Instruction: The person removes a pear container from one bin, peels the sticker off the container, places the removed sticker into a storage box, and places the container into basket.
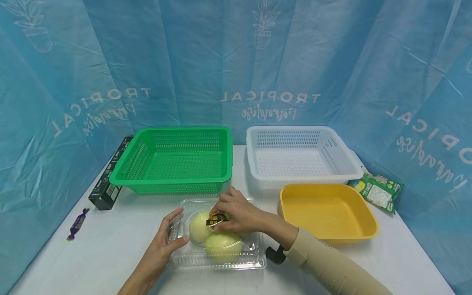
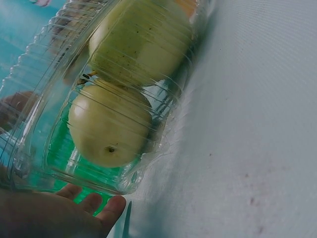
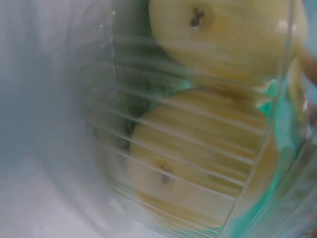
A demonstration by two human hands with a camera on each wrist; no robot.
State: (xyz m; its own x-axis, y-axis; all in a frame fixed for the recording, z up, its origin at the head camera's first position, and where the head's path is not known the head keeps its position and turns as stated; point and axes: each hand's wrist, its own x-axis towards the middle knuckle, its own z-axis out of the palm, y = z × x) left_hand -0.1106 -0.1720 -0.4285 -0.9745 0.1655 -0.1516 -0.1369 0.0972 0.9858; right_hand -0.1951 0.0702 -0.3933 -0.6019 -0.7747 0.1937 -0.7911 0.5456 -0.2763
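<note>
A clear plastic clamshell box (image 1: 217,266) stands on the table in front of me, with pale yellow-green round fruits (image 1: 223,246) inside. In the left wrist view, two fruits (image 2: 110,126) show through its ribbed wall. My right hand (image 1: 236,211) reaches over the box and pinches a small black-and-gold wrapped piece (image 1: 215,220) above the fruits. At the box's left side, my left hand (image 1: 164,241) rests with thumb and fingers spread, the fingertips (image 2: 115,206) right at its edge. Ribbed plastic and fruits fill the right wrist view, blurred.
Behind the box stand a green basket (image 1: 184,180) and a white basket (image 1: 295,178). A yellow tub (image 1: 324,217) is at the right, with a green snack packet (image 1: 380,190) beyond it. At the left lie a long black box (image 1: 105,196) and a purple-wrapped candy (image 1: 78,224).
</note>
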